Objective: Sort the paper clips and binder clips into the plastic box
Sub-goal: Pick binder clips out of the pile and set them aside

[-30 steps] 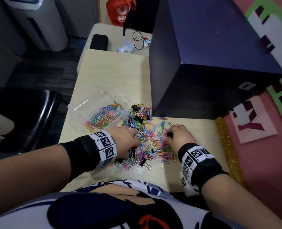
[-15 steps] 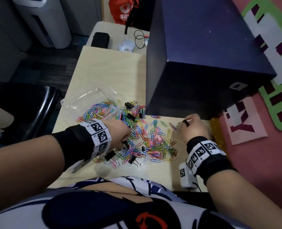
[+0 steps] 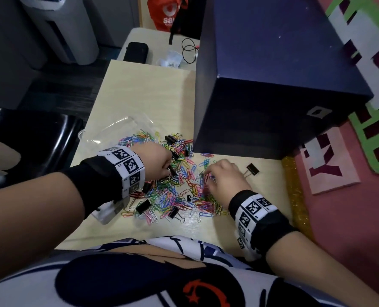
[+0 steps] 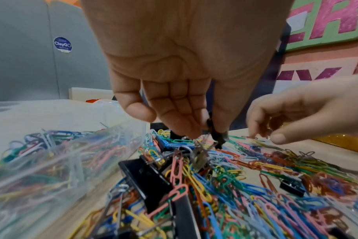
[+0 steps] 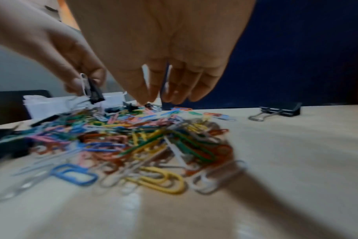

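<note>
- Coloured wire paper clips (image 3: 179, 189) are lying in a loose heap on the pale wooden table (image 3: 139, 89), just in front of the big dark blue box (image 3: 272, 85), which I'm taking as the landmark.
- Reaching in from the near left of the dark blue box, the left hand (image 3: 156, 161) is hanging palm down over the heap, wrist raised, fingers pointing down and bunched together.
- Its fingertips (image 4: 191, 129) and thumb are pinching a small black binder clip (image 5: 94, 92), lifted just clear of the pile.
- Coming in from the near side of the dark blue box, the right hand (image 3: 223, 176) is hovering low over the heap's right edge with fingers curled downward, close together, tips (image 5: 170, 95) at the clips; whether they are gripping anything, I cannot tell.
- Clear and open, the plastic box (image 3: 115, 134) is sitting to the left of the dark blue box, touching the heap, with many paper clips already inside.
- One black binder clip on its own (image 3: 251, 169) is resting near the dark blue box's front face, just right of the right hand.
- Other black binder clips (image 3: 143, 206) are lying mixed along the heap's near edge.
</note>
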